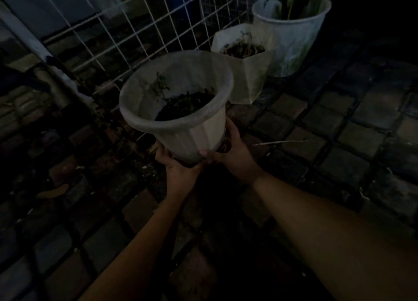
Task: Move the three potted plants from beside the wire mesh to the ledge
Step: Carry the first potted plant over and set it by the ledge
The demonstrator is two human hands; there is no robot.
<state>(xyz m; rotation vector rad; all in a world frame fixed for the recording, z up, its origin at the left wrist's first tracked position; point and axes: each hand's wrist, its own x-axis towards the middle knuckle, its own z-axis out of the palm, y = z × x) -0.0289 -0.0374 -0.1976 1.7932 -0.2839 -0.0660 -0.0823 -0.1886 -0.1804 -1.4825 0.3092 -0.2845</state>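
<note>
A pale round flared pot [199,133] with dark soil and a small sprig is held tilted above the paving. My left hand [178,167] grips its base from the left, and my right hand [235,153] grips the base from the right. Behind it a white angular pot [248,74] with dry plant matter stands on the ground beside the wire mesh [144,29]. Farther back right stands a taller white round pot [291,38] with long green leaves. The scene is very dark.
Square paving stones [339,129] cover the ground to the right and front. A thin stick [278,142] lies on the pavers near my right hand. A pale sloping post [34,43] runs along the mesh at left, with dark debris below it.
</note>
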